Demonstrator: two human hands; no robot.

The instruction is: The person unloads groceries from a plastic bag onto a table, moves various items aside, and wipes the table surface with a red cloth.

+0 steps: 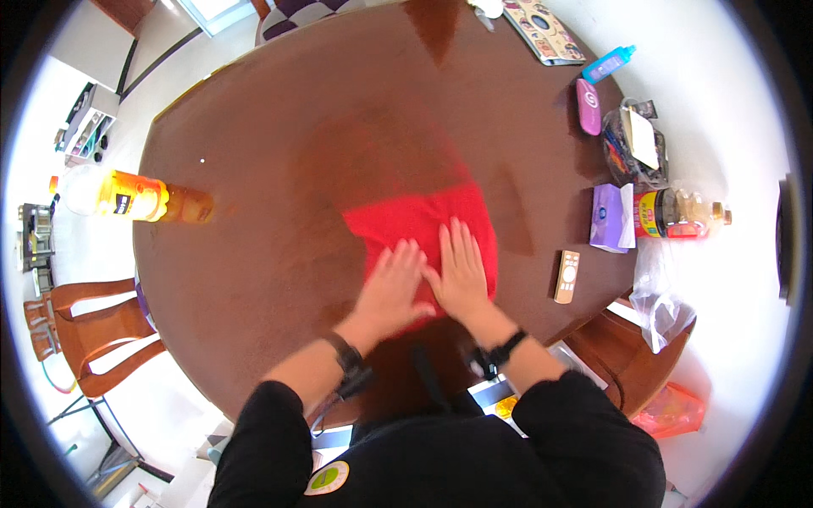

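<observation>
A red cloth (406, 216) lies on the brown tabletop (267, 273) in front of me, with a few creases running across it. My left hand (394, 286) presses palm down on its lower left part, fingers pointing away from me and the thumb stretched to the right. Flat on the cloth's right side is my right hand (460, 270), its thumb close to the left hand's fingers. Neither hand grips the fabric. Part of the cloth is hidden beneath both hands, and a dark band is worn on each wrist.
At the left edge stands an orange-drink bottle (133, 195). Along the right are a remote control (566, 277), a purple tissue box (608, 218), a dark-liquid bottle (679, 214), a filled mesh bag (619, 149), a pink case (589, 106) and a blue bottle (608, 65). Wooden chairs (105, 333) flank the table.
</observation>
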